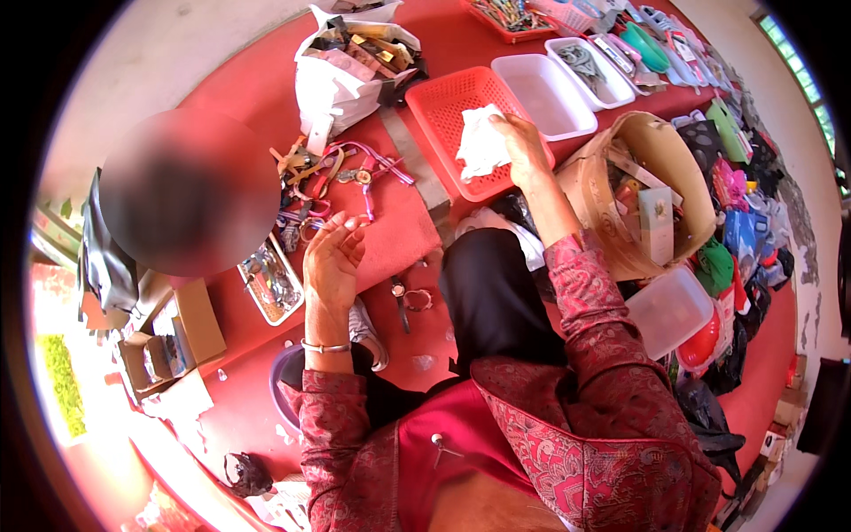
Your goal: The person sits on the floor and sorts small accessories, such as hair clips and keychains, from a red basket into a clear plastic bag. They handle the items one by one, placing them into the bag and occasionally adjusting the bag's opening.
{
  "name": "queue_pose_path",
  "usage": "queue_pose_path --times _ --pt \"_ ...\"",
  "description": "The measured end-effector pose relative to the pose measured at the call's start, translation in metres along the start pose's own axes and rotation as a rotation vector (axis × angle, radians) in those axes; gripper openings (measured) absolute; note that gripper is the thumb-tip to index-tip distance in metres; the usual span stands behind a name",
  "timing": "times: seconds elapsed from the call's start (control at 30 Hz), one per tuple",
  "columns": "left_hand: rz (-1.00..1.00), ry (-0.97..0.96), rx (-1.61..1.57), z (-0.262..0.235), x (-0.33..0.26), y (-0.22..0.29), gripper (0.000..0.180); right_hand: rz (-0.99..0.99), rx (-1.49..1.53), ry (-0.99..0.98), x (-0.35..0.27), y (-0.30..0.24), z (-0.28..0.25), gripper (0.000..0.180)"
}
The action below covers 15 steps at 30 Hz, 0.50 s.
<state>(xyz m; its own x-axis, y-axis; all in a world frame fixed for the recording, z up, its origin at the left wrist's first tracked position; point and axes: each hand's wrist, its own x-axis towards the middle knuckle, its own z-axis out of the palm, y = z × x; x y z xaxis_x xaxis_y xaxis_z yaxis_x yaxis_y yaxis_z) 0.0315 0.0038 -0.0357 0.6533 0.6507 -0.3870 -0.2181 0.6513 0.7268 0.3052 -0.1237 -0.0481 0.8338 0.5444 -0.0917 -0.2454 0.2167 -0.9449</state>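
Observation:
My right hand (525, 151) is closed on a crumpled white cloth (483, 142), holding it over the red perforated plastic basket (434, 97). The basket's floor shows beside the cloth. On the left, my left hand (332, 266) is raised with its fingers loosely bent and apart, and nothing shows in it. Just beyond its fingertips lies a heap of wristwatches and straps (315, 177) on the red surface. Close to my left wrist is a white tray (277, 310) of small items. Two more watches (409, 300) lie between my hands, nearer my legs.
A white bag (332, 89) full of small boxes stands at the back. White tubs (545, 89) sit beyond the basket. Right of my right arm is a wide tan container (603, 213) holding boxes, with a clear tub (671, 310) below. Cardboard boxes (199, 324) stand at left.

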Motion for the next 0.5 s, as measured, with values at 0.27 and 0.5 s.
queue_pose_path --times 0.27,0.5 --pt "-0.104 0.038 0.123 -0.004 0.003 -0.010 0.020 -0.448 -1.552 -0.079 0.055 0.120 -0.006 0.034" --pt "-0.160 -0.046 0.234 0.004 0.001 -0.017 0.020 -0.229 -1.453 -0.413 0.076 0.143 -0.030 0.034"
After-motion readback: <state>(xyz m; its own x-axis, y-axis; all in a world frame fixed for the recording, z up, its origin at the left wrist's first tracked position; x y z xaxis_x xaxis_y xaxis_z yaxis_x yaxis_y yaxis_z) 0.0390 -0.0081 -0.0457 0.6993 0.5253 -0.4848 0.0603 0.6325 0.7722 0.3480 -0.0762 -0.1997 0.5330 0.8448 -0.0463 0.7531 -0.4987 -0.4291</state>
